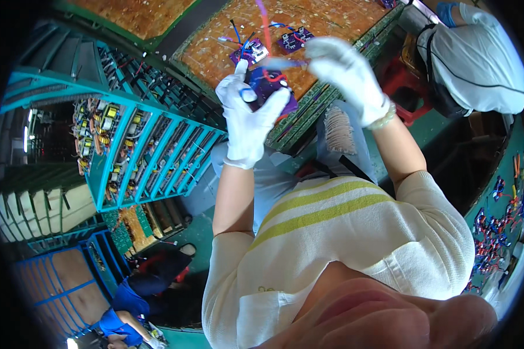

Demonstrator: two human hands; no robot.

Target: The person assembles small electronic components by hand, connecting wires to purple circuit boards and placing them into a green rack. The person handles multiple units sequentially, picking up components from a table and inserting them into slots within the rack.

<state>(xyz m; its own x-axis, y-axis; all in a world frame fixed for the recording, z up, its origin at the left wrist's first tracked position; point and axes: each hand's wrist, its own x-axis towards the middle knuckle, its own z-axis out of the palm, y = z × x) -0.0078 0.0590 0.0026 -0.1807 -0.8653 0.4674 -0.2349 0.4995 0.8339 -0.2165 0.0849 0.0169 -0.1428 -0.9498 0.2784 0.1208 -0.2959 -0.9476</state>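
**Purple board held up in the left hand, right hand just beside it**

Here's the left hand (247, 116), white-gloved, raised in front of the chest and wrapped around a small purple circuit board (271, 87): thumb across its face, fingers clamped behind. The board sits tilted, its long axis running roughly from lower right up toward the upper left, with red and blue wires (266, 35) trailing off its top edge toward the orange worktable (332, 23). The right hand (346, 72), also gloved, hovers just to the board's right and slightly higher, fingers curled; it's motion-blurred, so whether it pinches a wire I cannot tell. So the board lies to the left of that hand and a touch below, near it. Two more purple boards (273, 45) rest on the table beyond. To the left stands a teal rack (134, 145) loaded with boards.
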